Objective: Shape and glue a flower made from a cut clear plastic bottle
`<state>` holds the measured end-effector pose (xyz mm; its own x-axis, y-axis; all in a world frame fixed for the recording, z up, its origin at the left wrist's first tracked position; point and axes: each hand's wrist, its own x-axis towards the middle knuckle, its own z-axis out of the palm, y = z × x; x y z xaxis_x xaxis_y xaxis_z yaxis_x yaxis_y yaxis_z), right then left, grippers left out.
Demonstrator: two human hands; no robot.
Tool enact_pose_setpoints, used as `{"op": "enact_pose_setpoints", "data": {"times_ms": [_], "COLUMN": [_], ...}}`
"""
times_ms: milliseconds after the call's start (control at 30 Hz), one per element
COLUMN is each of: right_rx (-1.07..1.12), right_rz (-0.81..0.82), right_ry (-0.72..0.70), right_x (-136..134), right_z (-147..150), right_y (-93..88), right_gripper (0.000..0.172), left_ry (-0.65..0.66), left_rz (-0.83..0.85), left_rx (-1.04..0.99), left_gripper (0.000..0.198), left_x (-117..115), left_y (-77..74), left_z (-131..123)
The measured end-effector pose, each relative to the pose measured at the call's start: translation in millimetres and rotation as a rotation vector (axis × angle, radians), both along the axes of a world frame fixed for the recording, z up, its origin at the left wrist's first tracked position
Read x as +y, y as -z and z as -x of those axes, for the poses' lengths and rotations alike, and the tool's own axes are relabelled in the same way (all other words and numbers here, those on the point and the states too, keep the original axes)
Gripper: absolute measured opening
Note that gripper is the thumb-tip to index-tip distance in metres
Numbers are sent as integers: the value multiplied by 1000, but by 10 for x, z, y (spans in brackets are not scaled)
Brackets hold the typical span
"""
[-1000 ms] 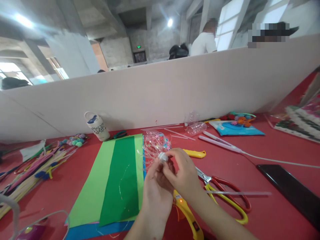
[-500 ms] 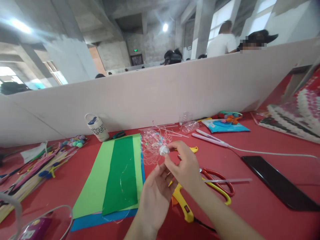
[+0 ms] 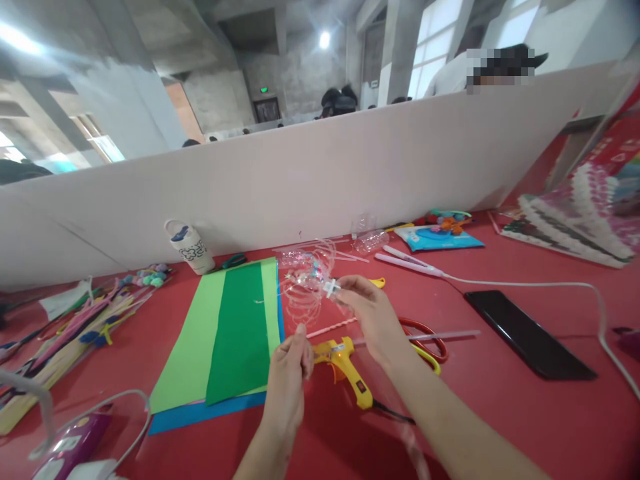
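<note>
My right hand (image 3: pixel 373 313) pinches a small white end piece (image 3: pixel 331 287). From it fans a tangle of clear, curled plastic strips (image 3: pixel 305 293) with small coloured bits among them. My left hand (image 3: pixel 290 367) is closed just below the curls, thumb and fingertips pressed together; I cannot make out what is in them. A thin pink twisted strip (image 3: pixel 330 328) runs between the two hands. Close beside my left hand lies a yellow hot glue gun (image 3: pixel 353 377). Red-handled scissors (image 3: pixel 430 333) are partly hidden behind my right forearm.
Green and blue sheets (image 3: pixel 240 333) lie left of my hands. A white tumbler (image 3: pixel 193 250) stands near the partition (image 3: pixel 290 187). A pink flat iron (image 3: pixel 410 263), a black phone (image 3: pixel 530 333) and a blue packet (image 3: pixel 440 238) sit to the right. Craft sticks (image 3: pixel 65 340) lie far left.
My left hand has gone from open with palm up to closed. My right hand has turned the white end piece, and the curls have swung round with it. The view has shifted slightly.
</note>
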<state>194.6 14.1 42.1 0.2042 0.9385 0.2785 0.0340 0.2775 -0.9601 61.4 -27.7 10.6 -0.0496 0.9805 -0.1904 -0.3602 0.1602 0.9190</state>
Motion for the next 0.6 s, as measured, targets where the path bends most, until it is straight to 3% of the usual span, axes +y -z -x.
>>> {"op": "enact_pose_setpoints", "data": {"times_ms": [100,167,233,333,433,533,600], "right_rx": [-186,-305,-436,-701,-882,-987,-1017], "right_rz": [-76,-131,-199,-370,-495,-518,-519], "right_ry": [25,13,-27,-51,-84,-194,-228], "right_x": [-7,-36,-79,-150,-214,-265,-292], "right_z": [-102,-152,-179,-172,-130,-88,-67], "right_y": [-63,-93,-102,-99,-126,-178,-199], "right_gripper": [7,9,12,17,19,20,18], "left_ry": [-26,-223,-414,-523,-222,51,158], "left_rz": [-17,-105,-300,-663,-782,-902,-979], "left_rx": [115,171,268,476,754,988,1129], "left_gripper": [19,33,32,28,18,34,47], "left_x": [79,116,106,8,-69,-30,32], "left_y": [-18,-63,-147,-342,-546,-650,-649], "left_z": [162,294,416,521,517,462,425]}}
